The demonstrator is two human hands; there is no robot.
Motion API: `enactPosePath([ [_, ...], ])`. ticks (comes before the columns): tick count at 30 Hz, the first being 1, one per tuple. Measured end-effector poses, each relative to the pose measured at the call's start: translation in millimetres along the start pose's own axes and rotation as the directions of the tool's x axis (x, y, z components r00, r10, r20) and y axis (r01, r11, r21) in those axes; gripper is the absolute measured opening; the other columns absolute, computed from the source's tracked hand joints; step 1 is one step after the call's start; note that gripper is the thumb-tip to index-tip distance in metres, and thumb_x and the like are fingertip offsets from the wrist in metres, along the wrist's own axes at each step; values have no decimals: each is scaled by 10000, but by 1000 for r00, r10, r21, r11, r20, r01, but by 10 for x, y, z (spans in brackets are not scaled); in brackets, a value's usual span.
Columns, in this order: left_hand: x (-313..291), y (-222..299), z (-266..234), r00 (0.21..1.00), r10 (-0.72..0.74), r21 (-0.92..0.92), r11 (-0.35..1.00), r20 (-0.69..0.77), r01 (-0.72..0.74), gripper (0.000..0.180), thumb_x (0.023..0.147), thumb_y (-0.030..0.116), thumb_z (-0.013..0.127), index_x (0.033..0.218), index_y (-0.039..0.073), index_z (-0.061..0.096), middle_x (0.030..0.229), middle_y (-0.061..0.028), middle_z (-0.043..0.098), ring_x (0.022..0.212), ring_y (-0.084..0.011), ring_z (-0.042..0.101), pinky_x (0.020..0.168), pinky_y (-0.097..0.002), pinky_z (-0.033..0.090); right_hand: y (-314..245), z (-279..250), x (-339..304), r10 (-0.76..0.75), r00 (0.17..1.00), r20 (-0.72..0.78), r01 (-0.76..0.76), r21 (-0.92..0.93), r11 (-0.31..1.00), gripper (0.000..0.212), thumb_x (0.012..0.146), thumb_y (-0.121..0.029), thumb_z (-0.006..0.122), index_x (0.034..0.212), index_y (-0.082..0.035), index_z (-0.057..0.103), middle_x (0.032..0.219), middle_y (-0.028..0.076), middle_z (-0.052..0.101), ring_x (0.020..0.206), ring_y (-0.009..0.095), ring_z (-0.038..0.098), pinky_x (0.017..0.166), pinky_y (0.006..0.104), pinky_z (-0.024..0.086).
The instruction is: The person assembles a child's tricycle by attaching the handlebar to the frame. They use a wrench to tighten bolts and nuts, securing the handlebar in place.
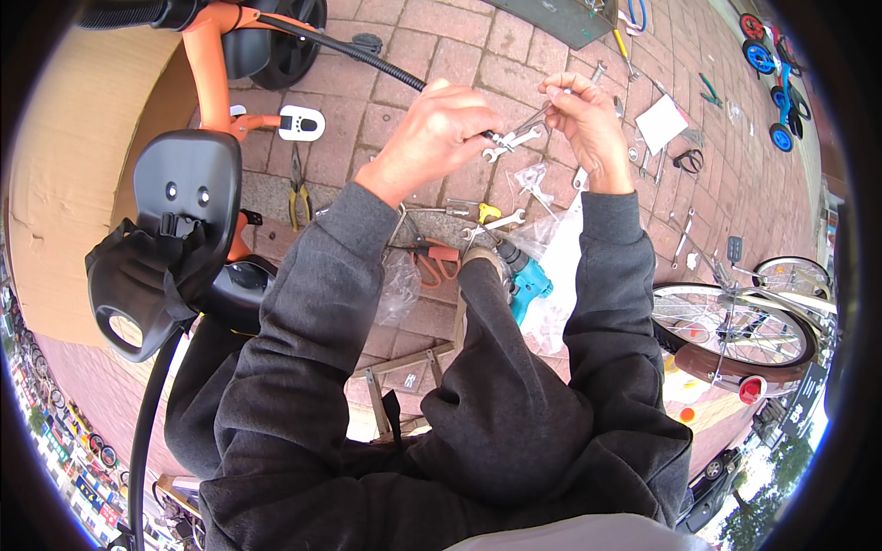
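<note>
My left hand (436, 133) is closed round the end of a black ribbed cable sleeve (367, 57). A short metallic tip (499, 140) pokes out past its fingers. The sleeve runs back up to an orange tubular frame (209, 69) at the upper left. To the right, my right hand (586, 124) has its thumb and forefinger pinched together. Something thin and greyish shows by those fingertips, too small to name. Below and between the hands, an open-ended wrench (525, 138) lies on the paving. The hands are apart from each other.
A black moulded seat (188, 179) stands left, before a cardboard box (55, 202). Pliers (299, 193), a teal power drill (528, 285), more wrenches (496, 224) and plastic bags (400, 285) lie on the brick paving. A bicycle wheel (735, 326) is at right, a blue balance bike (779, 92) beyond.
</note>
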State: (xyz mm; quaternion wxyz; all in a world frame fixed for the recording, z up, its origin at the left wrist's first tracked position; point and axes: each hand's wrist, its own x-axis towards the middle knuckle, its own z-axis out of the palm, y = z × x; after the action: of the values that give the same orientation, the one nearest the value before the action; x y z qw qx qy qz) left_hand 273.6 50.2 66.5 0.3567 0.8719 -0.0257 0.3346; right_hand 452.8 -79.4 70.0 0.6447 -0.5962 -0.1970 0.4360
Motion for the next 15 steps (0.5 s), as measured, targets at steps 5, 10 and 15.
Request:
enactPosePath([
  [5, 3, 18, -11, 1000, 9, 10, 1000, -18, -8, 179, 591, 15, 674, 753, 47, 607, 671, -45, 560, 660, -222, 552, 637, -316, 382, 594, 47, -391, 34, 999, -28, -36, -81, 996, 196, 908, -154, 477, 992, 4, 559, 829, 37, 571, 679, 86, 506, 611, 220, 425],
  [10, 8, -3, 1, 999, 17, 9, 1000, -35, -16, 179, 588, 5, 668, 751, 47, 605, 673, -46, 563, 653, -219, 551, 635, -317, 381, 701, 534, -1232, -112, 993, 44, 120, -429, 895, 591, 882, -110, 509, 1377, -37, 196, 893, 65, 539, 676, 96, 515, 603, 218, 444],
  [15, 16, -29, 17, 999, 33, 23, 999, -26, -33, 180, 590, 3, 668, 753, 48, 606, 683, -42, 567, 661, -213, 551, 639, -311, 373, 300, 833, -1434, -473, 800, 370, 598, -565, 569, 527, 728, -47, 680, 1203, -11, 454, 809, 109, 548, 616, 193, 549, 536, 265, 448],
])
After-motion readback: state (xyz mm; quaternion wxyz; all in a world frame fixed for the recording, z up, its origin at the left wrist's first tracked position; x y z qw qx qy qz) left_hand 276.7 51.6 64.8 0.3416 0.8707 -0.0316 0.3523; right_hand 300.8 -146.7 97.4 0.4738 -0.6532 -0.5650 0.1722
